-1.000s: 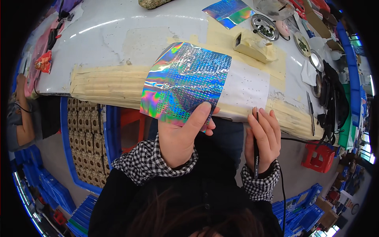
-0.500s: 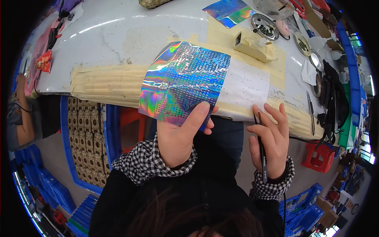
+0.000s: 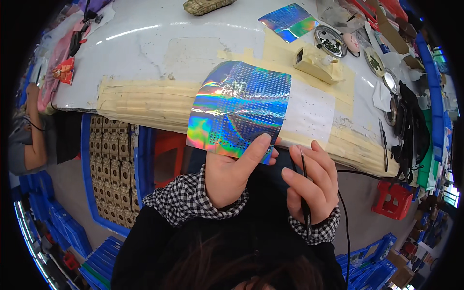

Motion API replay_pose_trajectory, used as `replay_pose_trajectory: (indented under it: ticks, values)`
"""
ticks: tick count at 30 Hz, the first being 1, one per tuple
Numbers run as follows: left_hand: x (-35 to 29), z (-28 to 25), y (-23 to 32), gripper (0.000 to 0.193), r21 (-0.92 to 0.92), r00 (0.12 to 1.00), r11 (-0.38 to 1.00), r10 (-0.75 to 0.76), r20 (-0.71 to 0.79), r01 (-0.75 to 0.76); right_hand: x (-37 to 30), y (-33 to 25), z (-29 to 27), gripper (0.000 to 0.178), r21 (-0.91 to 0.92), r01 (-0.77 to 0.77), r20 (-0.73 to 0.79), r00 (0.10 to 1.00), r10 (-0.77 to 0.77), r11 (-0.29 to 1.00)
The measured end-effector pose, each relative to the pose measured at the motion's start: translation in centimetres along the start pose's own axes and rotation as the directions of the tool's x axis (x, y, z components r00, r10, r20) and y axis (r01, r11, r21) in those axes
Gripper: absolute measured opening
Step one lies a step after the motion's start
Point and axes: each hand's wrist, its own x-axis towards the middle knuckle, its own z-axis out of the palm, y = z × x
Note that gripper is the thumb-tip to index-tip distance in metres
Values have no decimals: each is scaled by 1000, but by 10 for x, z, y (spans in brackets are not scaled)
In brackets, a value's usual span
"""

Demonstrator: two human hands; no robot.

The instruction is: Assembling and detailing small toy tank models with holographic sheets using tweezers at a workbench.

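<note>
My left hand (image 3: 227, 181) grips a shiny holographic sheet (image 3: 241, 104) by its lower right corner, thumb on top. Rows of small marks cover the sheet, and its surface bends slightly and throws rainbow glare. Black tweezers (image 3: 306, 212) are held in my right hand (image 3: 316, 183), tips pointing up, just right of the sheet's lower corner. Whether anything tiny sits between the tips is too small to tell. Partly behind the holographic sheet, a white sheet (image 3: 311, 108) with small dark specks lies on the table edge.
A cream block-like device (image 3: 316, 65), a second holographic sheet (image 3: 288, 21) and a round dish of dark bits (image 3: 330, 41) stand at the back right. A camouflage-patterned piece (image 3: 205, 6) lies at the far edge. Below left, a blue crate (image 3: 88, 164) holds patterned parts; red stools stand underneath.
My right hand with the tweezers has moved left, off the white sheet's edge and close to the holographic sheet. The whole view has shifted slightly; my left hand keeps its grip.
</note>
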Motion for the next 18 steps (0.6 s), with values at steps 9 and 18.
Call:
replay_pose_trajectory:
  ticks: [9,18]
  values:
    - [4,0,-6,15,-40,993,994,105,59,-103,3,0,8,29,-11,-1,-13,1000,0,1000]
    - [2,1,-7,18,-52,992,991,126,16,-125,4,0,11,28,-16,2,-24,1000,-2,1000]
